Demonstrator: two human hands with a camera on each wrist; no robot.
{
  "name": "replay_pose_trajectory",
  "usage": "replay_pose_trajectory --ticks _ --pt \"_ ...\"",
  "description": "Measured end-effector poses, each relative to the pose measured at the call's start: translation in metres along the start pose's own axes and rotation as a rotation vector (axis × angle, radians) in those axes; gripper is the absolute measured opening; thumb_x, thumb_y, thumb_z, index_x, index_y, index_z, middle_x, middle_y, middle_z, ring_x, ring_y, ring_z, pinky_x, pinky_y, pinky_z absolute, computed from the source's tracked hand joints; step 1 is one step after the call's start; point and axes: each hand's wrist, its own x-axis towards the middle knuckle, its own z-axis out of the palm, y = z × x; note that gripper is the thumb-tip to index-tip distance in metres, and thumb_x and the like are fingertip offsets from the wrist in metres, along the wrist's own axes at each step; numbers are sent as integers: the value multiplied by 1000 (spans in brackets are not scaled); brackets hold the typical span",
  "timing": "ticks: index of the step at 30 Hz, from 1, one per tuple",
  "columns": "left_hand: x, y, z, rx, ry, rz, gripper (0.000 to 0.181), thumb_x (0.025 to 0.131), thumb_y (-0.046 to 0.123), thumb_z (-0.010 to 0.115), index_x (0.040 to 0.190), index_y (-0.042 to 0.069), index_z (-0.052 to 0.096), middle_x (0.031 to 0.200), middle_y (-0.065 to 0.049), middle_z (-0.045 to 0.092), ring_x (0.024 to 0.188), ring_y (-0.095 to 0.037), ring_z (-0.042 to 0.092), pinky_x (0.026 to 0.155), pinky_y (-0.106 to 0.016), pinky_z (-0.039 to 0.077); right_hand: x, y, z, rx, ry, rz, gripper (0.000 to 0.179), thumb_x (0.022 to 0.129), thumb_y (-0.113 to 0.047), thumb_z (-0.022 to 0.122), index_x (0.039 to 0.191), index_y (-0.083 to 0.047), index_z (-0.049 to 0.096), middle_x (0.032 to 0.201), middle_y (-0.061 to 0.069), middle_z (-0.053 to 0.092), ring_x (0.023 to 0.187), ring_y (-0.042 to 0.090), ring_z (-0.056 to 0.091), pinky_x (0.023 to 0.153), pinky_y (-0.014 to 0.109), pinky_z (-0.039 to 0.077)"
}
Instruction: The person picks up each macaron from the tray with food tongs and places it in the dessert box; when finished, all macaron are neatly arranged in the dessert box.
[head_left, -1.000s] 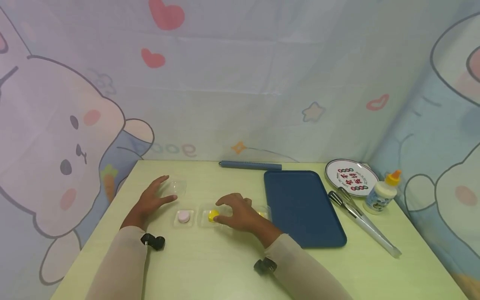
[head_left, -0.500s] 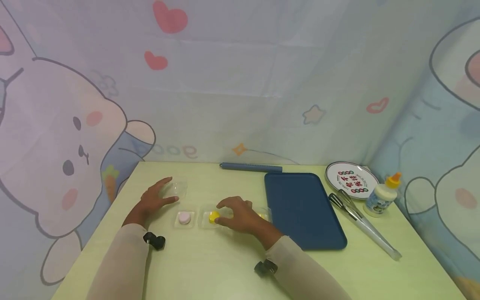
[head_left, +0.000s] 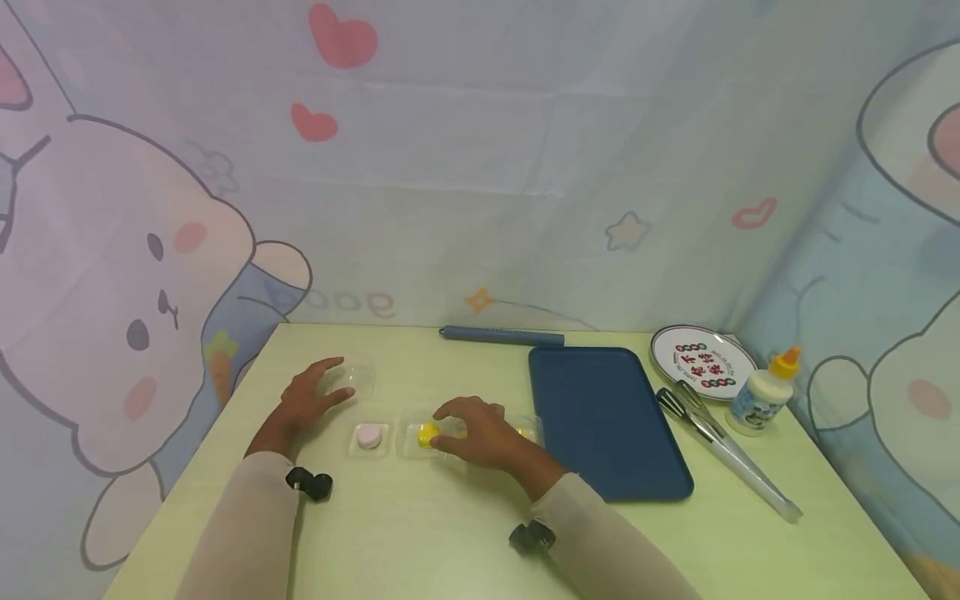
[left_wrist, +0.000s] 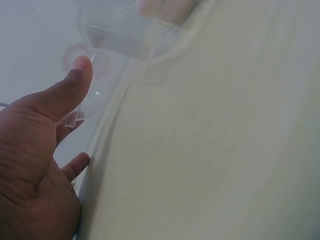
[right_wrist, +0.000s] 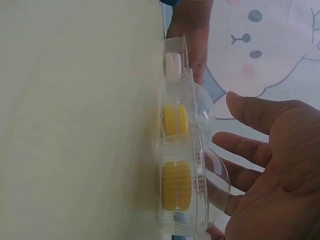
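Observation:
My left hand (head_left: 303,400) holds a clear plastic dome lid (head_left: 360,381) between thumb and fingers, beyond the pink macaron. In the left wrist view the thumb lies at the rim of the lid (left_wrist: 95,97). The pink macaron (head_left: 368,436) sits in a small clear box with no dome over it. Beside that, a yellow macaron (head_left: 428,435) sits in its box. My right hand (head_left: 480,433) spreads over the row of boxes, thumb raised and apart from the fingers. In the right wrist view its fingers reach behind a domed box with a yellow macaron (right_wrist: 176,186).
Right of the hand, another box (head_left: 534,427) shows yellow inside, against a dark blue tray (head_left: 607,417). Behind lies a grey-blue rod (head_left: 501,336). Farther right are a printed white plate (head_left: 701,358), metal tongs (head_left: 738,458) and a bottle with orange tip (head_left: 763,392).

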Motion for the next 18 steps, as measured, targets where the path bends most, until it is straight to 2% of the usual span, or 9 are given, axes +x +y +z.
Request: replay_pose_trajectory --ticks 3,7,13,18 --pt "-6 -2 1 -69 25 11 79 105 43 73 169 13 37 177 -28 27 161 -59 23 127 -80 18 0 -1 1 3 -10 -3 40 102 -32 77 136 -11 72 146 10 69 144 33 57 112 64 30" --pt "-12 -1 2 -150 62 67 78 105 36 75 168 10 38 177 -26 29 160 -55 29 129 -75 21 0 -3 0 1 -16 -9 41 103 -32 76 137 -11 71 148 10 68 147 34 55 114 66 29" --pt "-17 2 4 -156 130 145 73 104 31 77 165 10 44 174 -23 37 154 -53 36 122 -75 30 3 -4 0 22 -29 -9 43 104 -33 75 140 -9 70 151 11 65 151 35 51 118 70 25" --pt "-22 13 5 -151 175 231 69 101 25 81 161 8 50 171 -23 42 152 -53 40 122 -75 31 6 -3 1 31 -20 -13 44 107 -37 70 141 -9 69 151 10 65 151 35 50 119 72 25"
